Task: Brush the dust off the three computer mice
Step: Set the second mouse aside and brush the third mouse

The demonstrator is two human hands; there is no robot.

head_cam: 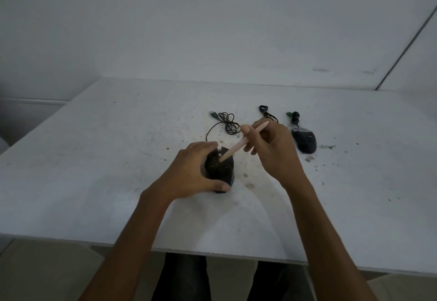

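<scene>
Mouse [222,170], black, sits on the table [94,158], gripped between the left hand's [189,170] fingers and thumb. The right hand [272,151] pinches a pale brush [237,146], its tip down on that mouse. A second mouse [304,142] lies just right of the right hand.
</scene>
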